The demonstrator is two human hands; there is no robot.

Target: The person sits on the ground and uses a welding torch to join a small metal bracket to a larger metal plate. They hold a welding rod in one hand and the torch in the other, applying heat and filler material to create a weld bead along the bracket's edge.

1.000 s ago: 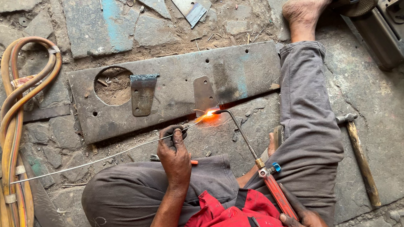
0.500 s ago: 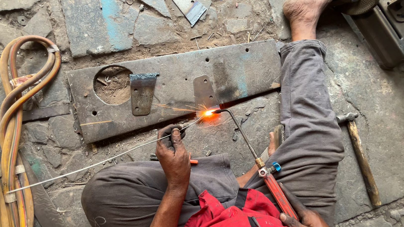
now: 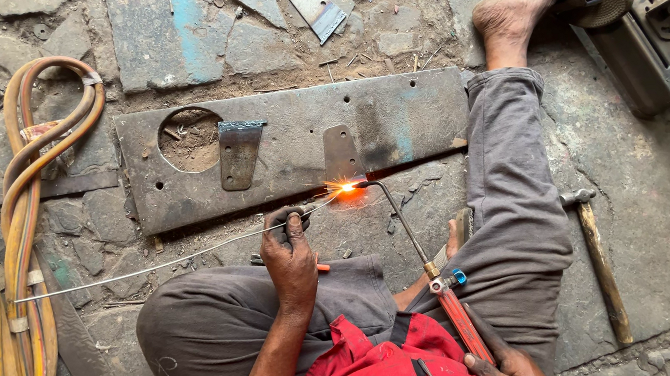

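Nearest the camera, right hand [image 3: 513, 366] wraps the red torch [image 3: 446, 301] handle; left hand [image 3: 291, 255] pinches a thin filler rod [image 3: 153, 268]. Rod tip and torch nozzle meet at the glowing spot [image 3: 346, 187] on the steel plate [image 3: 297, 146] lower edge. Hammer [image 3: 600, 264] right, hoses [image 3: 22, 246] left.

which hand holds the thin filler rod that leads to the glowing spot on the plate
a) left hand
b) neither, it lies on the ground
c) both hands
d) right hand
a: the left hand pinches the thin filler rod, whose tip meets the glow at the metal plate edge, while the right hand holds the torch.
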